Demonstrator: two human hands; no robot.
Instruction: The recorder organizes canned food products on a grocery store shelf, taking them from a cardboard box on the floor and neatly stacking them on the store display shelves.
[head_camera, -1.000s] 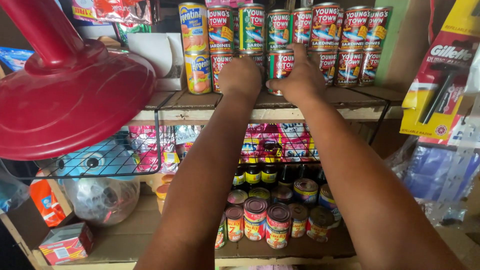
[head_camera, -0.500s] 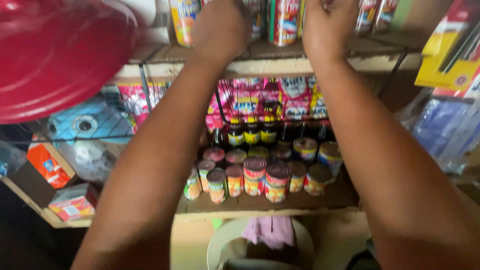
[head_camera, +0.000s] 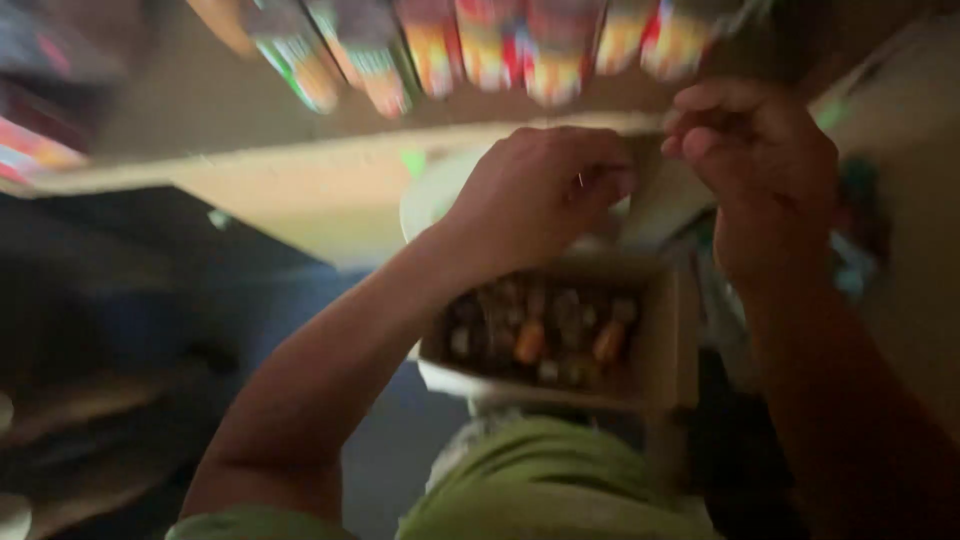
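Left hand (head_camera: 535, 195): held above the open cardboard box (head_camera: 560, 335), fingers (head_camera: 600, 180) curled in toward the palm; whether they pinch anything cannot be told through the blur.
Right hand (head_camera: 760, 165): just beside the left, near the shelf edge (head_camera: 330, 150), fingers (head_camera: 700, 140) bent and drawn together; nothing clearly seen between them.
Cardboard box: below both hands, flaps open, filled with small cans seen from above, some with orange tops.
Shelf: wooden board across the top, a row of colourful cans (head_camera: 490, 50) standing on it, blurred.
Foreground: green garment (head_camera: 540, 490) under the box.
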